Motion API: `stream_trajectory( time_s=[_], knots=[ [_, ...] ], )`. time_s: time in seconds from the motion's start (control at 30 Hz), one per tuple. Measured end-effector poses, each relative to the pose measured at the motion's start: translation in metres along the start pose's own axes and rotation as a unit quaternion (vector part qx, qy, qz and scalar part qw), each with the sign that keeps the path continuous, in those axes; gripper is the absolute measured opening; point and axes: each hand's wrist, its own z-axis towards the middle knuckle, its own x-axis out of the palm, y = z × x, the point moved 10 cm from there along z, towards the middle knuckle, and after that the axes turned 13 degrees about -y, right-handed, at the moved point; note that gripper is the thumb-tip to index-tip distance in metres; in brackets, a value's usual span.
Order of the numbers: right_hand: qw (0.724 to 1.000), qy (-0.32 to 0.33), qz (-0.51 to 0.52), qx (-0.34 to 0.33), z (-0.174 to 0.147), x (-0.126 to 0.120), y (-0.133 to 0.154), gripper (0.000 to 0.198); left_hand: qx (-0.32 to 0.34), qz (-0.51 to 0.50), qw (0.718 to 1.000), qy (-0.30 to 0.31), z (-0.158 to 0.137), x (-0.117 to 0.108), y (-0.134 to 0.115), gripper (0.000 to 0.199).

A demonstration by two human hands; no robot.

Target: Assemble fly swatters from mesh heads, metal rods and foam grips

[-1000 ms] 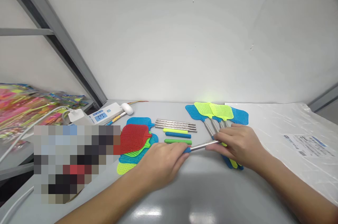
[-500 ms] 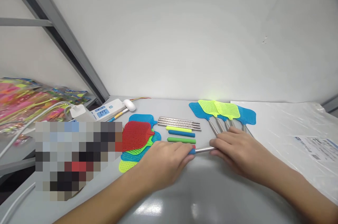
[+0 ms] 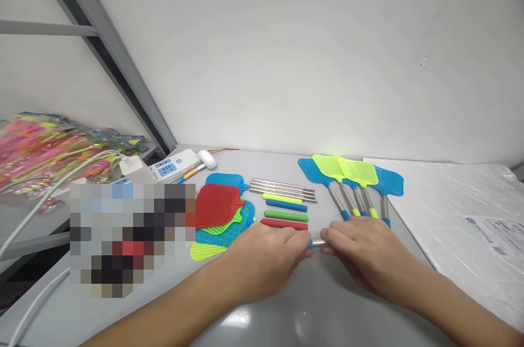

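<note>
My left hand is closed around a blue handle grip, of which only the end shows. A short stretch of a metal rod bridges the gap to my right hand, whose fingers pinch it. Just behind my hands lie a red grip, a green grip, a blue grip and a yellow grip. Several loose metal rods rest beyond these. Perforated fly swatter heads, a red one on top, overlap beside my left hand.
Several fly swatters with metal shafts fan out behind my right hand. Plastic-wrapped white sheeting covers the right side. At left are a power strip, a white mouse, cables, a blurred-out patch and bagged colourful goods.
My hands have drawn closer together, so less of the rod shows between them. My right hand has come nearer, uncovering the swatters' handle ends. The view has shifted slightly.
</note>
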Motion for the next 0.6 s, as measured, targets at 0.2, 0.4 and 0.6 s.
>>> stream_trajectory(
  time_s=[0.2,0.4,0.6],
  knots=[
    [1.0,-0.02,0.014,-0.006,0.0,0.001,0.001,0.021,0.001,0.013,0.999,-0.031,0.001,-0.001,0.003,0.023],
    [0.975,0.0,0.153,0.16,0.012,-0.016,-0.03,0.02,-0.046,0.03,0.997,-0.062,-0.001,-0.009,0.011,0.026],
    [0.898,-0.079,0.199,0.385,0.063,-0.018,-0.091,0.037,-0.294,-0.17,0.915,-0.22,-0.015,-0.051,0.075,0.022]
  ],
)
